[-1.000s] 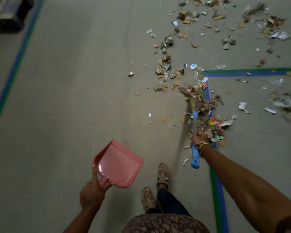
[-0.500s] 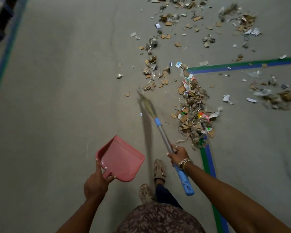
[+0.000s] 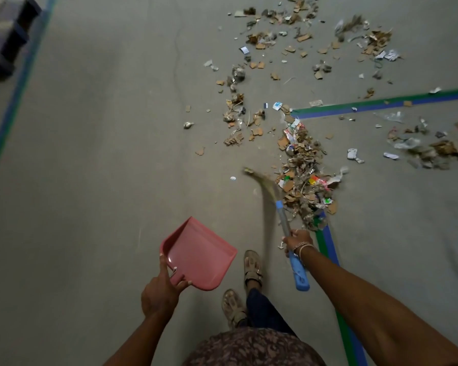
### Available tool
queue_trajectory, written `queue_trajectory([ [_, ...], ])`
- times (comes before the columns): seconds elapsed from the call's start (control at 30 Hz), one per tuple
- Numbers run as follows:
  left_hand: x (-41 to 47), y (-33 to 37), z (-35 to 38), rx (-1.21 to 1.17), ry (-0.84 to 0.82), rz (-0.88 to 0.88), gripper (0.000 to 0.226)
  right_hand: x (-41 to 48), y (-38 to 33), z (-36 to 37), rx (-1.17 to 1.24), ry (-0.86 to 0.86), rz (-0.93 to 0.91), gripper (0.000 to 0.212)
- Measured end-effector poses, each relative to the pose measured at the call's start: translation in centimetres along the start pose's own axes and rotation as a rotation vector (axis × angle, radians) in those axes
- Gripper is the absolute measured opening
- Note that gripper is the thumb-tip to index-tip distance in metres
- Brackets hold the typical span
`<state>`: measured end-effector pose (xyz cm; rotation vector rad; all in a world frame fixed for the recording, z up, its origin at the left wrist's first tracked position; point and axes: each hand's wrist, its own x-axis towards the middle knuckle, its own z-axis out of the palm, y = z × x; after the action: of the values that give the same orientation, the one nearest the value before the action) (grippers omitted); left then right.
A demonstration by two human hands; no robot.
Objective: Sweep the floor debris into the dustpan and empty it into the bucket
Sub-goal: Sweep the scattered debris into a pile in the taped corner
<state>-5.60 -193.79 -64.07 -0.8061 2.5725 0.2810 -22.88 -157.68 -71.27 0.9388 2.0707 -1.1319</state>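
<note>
My left hand (image 3: 160, 291) grips the handle of a pink dustpan (image 3: 200, 256), held off the floor with nothing inside it. The broom (image 3: 284, 224), blue-handled, is held by my right hand (image 3: 296, 240); its straw bristles (image 3: 262, 180) bend against the floor just left of a long debris pile (image 3: 303, 180) of cardboard scraps and wrappers. More debris (image 3: 288, 43) lies scattered ahead and to the right. No bucket is in view.
Green and blue floor tape (image 3: 381, 101) runs from the pile to the right, and another strip (image 3: 328, 247) runs back past my right arm. A dark pallet (image 3: 3, 38) sits at far left. My sandalled feet (image 3: 251, 268) stand between dustpan and broom.
The broom swung left out of the pile, then back right toward its left edge. The dustpan stayed in my left hand, barely shifting.
</note>
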Motion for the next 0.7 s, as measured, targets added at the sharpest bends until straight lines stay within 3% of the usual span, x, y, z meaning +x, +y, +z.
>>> queue_trajectory([
  [0.13, -1.0, 0.1, 0.2, -0.013, 0.005, 0.030, 0.119, -0.7, -0.8, -2.7, 0.037, 0.184, -0.045, 0.028],
  [0.3, -1.9, 0.5, 0.7, -0.023, 0.005, 0.075, 0.120, -3.0, 0.7, -6.7, 0.177, 0.251, -0.090, 0.033],
  [0.5, -3.3, 1.5, 1.0, -0.016, -0.049, 0.134, 0.121, -7.1, 4.8, -8.6, 0.318, 0.068, -0.090, 0.058],
  [0.7, -3.7, 1.9, 1.4, 0.006, -0.063, 0.146, 0.122, -9.4, 7.1, -6.2, 0.119, -0.081, -0.153, 0.067],
])
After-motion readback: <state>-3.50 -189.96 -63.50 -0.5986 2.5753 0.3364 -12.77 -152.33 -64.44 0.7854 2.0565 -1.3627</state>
